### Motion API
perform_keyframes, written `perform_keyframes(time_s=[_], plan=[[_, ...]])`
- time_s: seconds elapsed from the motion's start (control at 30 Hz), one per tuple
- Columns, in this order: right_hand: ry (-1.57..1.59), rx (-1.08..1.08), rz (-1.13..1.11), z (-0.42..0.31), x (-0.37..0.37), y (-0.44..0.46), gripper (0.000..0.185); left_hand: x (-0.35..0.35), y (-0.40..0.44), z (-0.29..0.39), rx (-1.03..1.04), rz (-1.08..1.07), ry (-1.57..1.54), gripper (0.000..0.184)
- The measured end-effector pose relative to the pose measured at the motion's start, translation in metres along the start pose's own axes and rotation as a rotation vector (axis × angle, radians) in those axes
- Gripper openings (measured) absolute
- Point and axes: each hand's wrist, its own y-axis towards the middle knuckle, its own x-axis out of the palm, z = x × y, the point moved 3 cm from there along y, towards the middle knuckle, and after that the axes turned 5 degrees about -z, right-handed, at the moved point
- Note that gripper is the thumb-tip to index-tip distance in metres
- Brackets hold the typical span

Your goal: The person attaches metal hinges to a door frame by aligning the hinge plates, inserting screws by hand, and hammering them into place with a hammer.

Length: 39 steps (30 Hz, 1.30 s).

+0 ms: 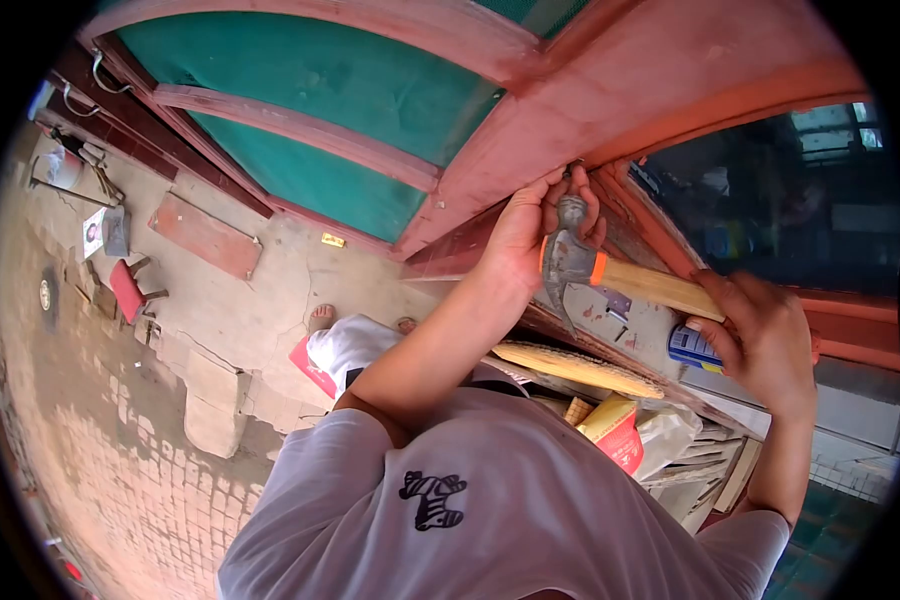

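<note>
A claw hammer with a wooden handle and an orange band below its head is gripped near the handle's end by my right hand. Its worn metal head lies right beside my left hand, partly covering those fingers. My left fingers are closed together against the reddish wooden frame, around something small and dark that I cannot make out. Green mesh panels fill the frame to the left, and a dark glass pane is to the right.
A blue can stands on the ledge below my right hand, near small loose metal pieces. Under the ledge are a yellow-and-red bag and wood strips. A red stool and a flat board are on the ground at left.
</note>
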Motion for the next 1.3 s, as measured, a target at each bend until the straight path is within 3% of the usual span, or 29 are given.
perform_keyframes(time_s=[0.37, 0.43, 0.53, 0.63, 0.73, 0.83, 1.3], plan=[[-0.290, -0.109, -0.107, -0.023, -0.050, 0.028, 0.041, -0.004, 0.002, 0.003, 0.031, -0.052, 0.009, 0.020], [-0.280, -0.055, -0.115, -0.017, -0.051, 0.034, 0.040, -0.007, 0.004, 0.004, 0.046, -0.146, 0.063, 0.019], [-0.272, -0.064, -0.112, -0.020, -0.051, 0.036, 0.038, -0.007, 0.005, 0.005, 0.122, -0.100, 0.096, 0.020], [-0.243, -0.105, -0.124, -0.023, -0.049, 0.037, 0.036, -0.002, -0.002, 0.003, 0.042, 0.089, -0.037, 0.018], [-0.295, -0.080, -0.112, -0.019, -0.048, 0.037, 0.037, -0.005, 0.005, 0.005, 0.137, -0.078, 0.156, 0.015], [-0.270, -0.107, -0.111, -0.019, -0.047, 0.035, 0.038, -0.009, 0.004, 0.006, 0.027, -0.085, 0.046, 0.016], [-0.236, -0.096, -0.083, -0.009, -0.043, 0.037, 0.039, -0.005, 0.004, 0.003, 0.139, -0.052, 0.068, 0.014]])
